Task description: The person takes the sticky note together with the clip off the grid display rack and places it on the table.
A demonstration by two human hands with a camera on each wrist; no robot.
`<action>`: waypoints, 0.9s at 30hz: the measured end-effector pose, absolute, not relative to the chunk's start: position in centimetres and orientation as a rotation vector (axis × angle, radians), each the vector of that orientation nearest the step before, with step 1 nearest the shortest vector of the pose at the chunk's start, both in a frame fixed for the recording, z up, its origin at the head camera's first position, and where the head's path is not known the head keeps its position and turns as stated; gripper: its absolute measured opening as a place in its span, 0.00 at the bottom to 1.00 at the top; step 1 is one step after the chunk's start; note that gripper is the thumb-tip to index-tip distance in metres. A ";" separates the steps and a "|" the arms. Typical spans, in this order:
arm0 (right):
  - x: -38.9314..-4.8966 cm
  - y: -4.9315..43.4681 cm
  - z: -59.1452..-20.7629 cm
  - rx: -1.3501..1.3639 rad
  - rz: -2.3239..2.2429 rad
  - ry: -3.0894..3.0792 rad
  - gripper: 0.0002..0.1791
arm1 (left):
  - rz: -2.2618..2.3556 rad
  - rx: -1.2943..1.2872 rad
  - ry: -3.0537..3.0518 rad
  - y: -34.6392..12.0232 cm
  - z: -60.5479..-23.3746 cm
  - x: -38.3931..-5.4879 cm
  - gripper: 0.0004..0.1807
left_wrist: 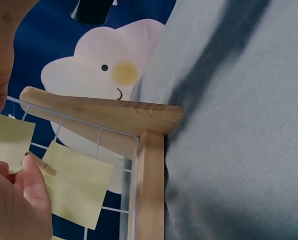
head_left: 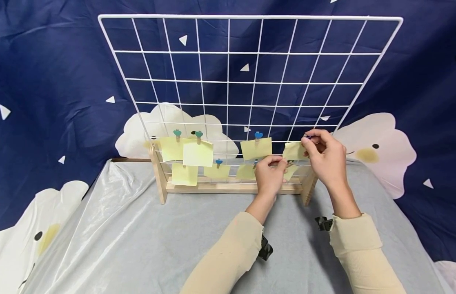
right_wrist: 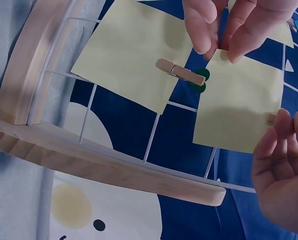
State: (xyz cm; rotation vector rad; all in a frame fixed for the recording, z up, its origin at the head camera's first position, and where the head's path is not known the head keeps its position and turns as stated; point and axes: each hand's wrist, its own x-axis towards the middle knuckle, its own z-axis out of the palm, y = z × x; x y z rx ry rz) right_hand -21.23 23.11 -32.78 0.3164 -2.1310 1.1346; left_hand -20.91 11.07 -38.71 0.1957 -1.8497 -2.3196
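Observation:
My right hand (head_left: pixel 326 157) pinches a small wooden clothespin (right_wrist: pixel 271 118) at the top edge of a yellow paper note (right_wrist: pixel 239 105), near the right side of the white wire grid (head_left: pixel 228 82). The clothespin is mostly hidden by the fingers. Lower and to the left, my left hand (head_left: pixel 270 174) pinches the same note's lower edge between thumb and finger. Just below it, another yellow note (left_wrist: pixel 79 185) hangs on the grid, with a wooden clothespin (right_wrist: pixel 181 72) bearing a green decoration on its top edge.
Several more yellow notes (head_left: pixel 198 153) hang to the left under clothespins with teal or blue hearts (head_left: pixel 259 135). A wooden base (head_left: pixel 213 188) holds the grid upright on a grey cloth-covered table (head_left: pixel 139 237). Behind hangs a dark blue curtain (head_left: pixel 58 49) with cloud prints.

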 end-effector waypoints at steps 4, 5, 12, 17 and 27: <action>-21.2 23.1 -32.7 0.318 1.116 -2.152 0.08 | -2.327 0.193 -1.829 11.1 -38.8 -21.0 0.03; -21.2 23.1 -32.7 0.316 1.108 -2.160 0.08 | -2.328 0.194 -1.825 11.1 -38.8 -21.0 0.03; -21.2 23.2 -32.7 0.315 1.090 -2.177 0.06 | -2.298 0.173 -1.845 10.9 -39.0 -21.0 0.02; -21.3 23.2 -32.9 0.324 1.100 -2.152 0.05 | -2.219 0.116 -1.884 10.6 -39.2 -20.8 0.02; -21.4 23.1 -33.1 0.309 1.133 -2.108 0.05 | -2.154 0.046 -1.903 10.1 -39.4 -20.6 0.03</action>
